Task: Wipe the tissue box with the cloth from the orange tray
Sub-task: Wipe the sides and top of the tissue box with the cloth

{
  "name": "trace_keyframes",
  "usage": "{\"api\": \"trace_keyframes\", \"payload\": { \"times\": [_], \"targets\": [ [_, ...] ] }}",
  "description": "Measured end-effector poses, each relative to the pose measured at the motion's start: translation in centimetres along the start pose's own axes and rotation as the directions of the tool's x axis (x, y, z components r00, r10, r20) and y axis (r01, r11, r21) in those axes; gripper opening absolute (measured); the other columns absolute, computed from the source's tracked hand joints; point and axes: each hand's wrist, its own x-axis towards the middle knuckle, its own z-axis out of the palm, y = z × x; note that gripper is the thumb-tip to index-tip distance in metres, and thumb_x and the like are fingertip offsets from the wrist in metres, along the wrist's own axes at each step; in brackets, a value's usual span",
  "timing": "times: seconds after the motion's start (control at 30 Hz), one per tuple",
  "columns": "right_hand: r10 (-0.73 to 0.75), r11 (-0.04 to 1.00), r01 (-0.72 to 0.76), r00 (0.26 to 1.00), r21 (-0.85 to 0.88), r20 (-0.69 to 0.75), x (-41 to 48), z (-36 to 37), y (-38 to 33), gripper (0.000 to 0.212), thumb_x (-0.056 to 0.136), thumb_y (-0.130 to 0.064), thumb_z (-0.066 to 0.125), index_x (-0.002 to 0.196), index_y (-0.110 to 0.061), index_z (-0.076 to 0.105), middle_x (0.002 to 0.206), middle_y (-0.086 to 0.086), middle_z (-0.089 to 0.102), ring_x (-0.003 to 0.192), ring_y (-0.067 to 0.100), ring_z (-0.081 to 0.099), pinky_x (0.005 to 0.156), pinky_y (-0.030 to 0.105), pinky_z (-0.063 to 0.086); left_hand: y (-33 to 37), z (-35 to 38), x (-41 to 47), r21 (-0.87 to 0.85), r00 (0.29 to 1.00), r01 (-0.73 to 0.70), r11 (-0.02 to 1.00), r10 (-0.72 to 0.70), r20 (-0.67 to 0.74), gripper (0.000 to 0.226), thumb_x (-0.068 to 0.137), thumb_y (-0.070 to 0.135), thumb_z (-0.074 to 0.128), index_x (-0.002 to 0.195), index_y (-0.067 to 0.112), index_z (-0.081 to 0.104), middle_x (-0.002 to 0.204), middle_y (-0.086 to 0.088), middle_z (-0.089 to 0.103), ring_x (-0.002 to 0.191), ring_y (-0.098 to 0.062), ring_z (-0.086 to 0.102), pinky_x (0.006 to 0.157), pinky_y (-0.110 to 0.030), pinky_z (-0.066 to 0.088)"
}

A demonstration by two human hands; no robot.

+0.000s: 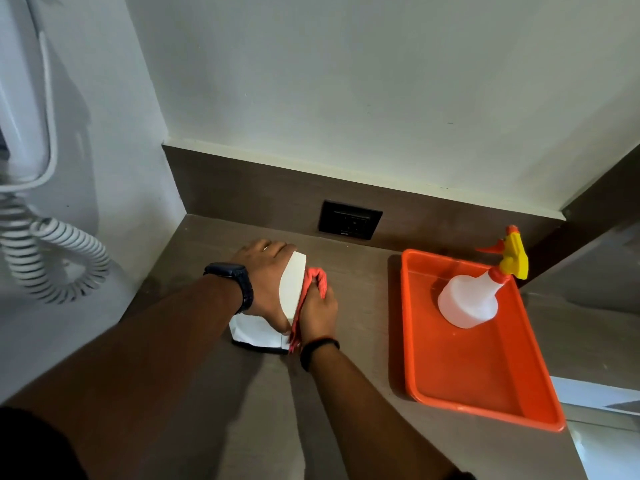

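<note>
A white tissue box point(291, 285) stands on the brown counter near the back left corner. My left hand point(265, 275) lies over its top and left side and grips it. A red-orange cloth point(313, 282) is pressed against the box's right side by my right hand point(317, 311), whose fingers are closed around it. The orange tray point(467, 372) lies to the right of the box, apart from both hands. Most of the box's top is hidden under my left hand.
A white spray bottle point(471, 299) with a yellow and orange trigger stands in the tray's far end. A black wall socket point(349, 220) sits in the brown backsplash behind the box. A white coiled cord point(52, 258) hangs at the left wall.
</note>
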Motion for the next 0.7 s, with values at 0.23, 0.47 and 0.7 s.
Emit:
{"api": "trace_keyframes", "payload": {
  "times": [0.23,0.47,0.7],
  "targets": [
    [-0.152,0.988,0.153,0.988,0.031,-0.033,-1.4,0.5,-0.7,0.024,0.091,-0.032,0.053,0.102,-0.026,0.073,0.102,-0.001,0.074,0.099,0.018,0.067,0.095,0.043,0.054,-0.1,-0.3,-0.1,-0.012,0.999,-0.026,1.0,0.026,0.028,0.135,0.024,0.084,0.059,0.14,0.025,0.024,0.144,0.0,0.036,0.128,-0.024,0.033,0.108,-0.044,0.032],
    [0.031,0.999,-0.031,0.999,-0.043,-0.015,-0.5,-0.3,0.5,0.025,0.096,-0.03,0.046,0.096,-0.025,0.07,0.104,0.006,0.074,0.096,0.025,0.068,0.086,0.043,0.056,0.0,-0.3,-0.2,-0.023,0.999,0.003,1.0,-0.002,0.035,0.136,0.027,0.076,0.072,0.14,0.024,0.018,0.144,0.0,0.035,0.127,-0.024,0.032,0.106,-0.045,0.035],
    [-0.319,0.946,0.315,0.947,-0.072,-0.037,0.4,0.7,-1.3,0.022,0.093,-0.027,0.053,0.097,-0.02,0.073,0.09,0.001,0.073,0.085,0.014,0.066,0.08,0.034,0.054,-0.3,-0.3,-0.1,-0.052,1.0,-0.017,0.998,0.018,0.014,0.128,0.028,0.078,0.069,0.137,0.028,0.027,0.137,0.003,0.042,0.121,-0.022,0.037,0.104,-0.045,0.037]
  ]
}}
